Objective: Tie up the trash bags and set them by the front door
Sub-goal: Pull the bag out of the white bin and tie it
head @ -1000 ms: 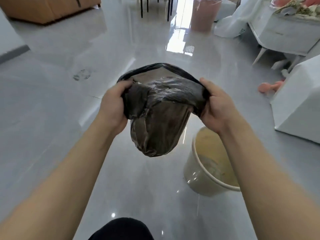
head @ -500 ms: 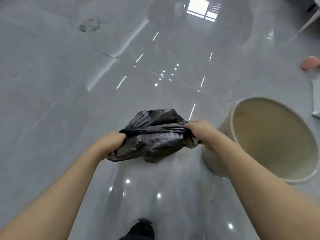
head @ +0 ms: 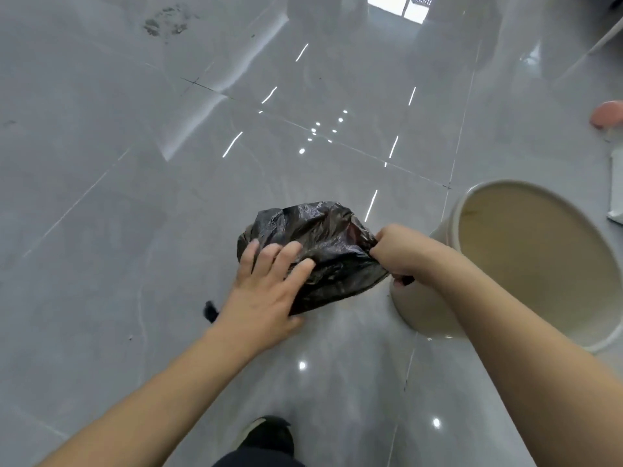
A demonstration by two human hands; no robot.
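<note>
**Black bag on the floor, one hand gripping, one flat**

Obs. 1: The black trash bag [head: 323, 244] lies crumpled on the grey tiled floor [head: 135, 230], directly between my two hands and just ahead of them. Its plastic is wrinkled and glossy; whether its mouth is tied I cannot tell.

Obs. 2: My right hand [head: 401, 252] has its fingers curled tight round the bag's right edge, bunching the plastic into a gathered point. A scrap of black plastic shows below my fist.

Obs. 3: My left hand [head: 266, 291] is spread, fingers straight and slightly apart, the fingertips lying on the bag's near left side. It grips nothing.

Obs. 4: A cream round bin [head: 438, 318] stands just right of my right hand, tilted so its bare inside faces me. My right wrist crosses in front of its near wall.

Obs. 5: A small black scrap [head: 210, 311] lies on the floor just left of my left wrist. My dark shoe [head: 266, 436] shows below, between my forearms. A pink object [head: 606, 114] lies far beyond my right hand, at the edge of view.
</note>
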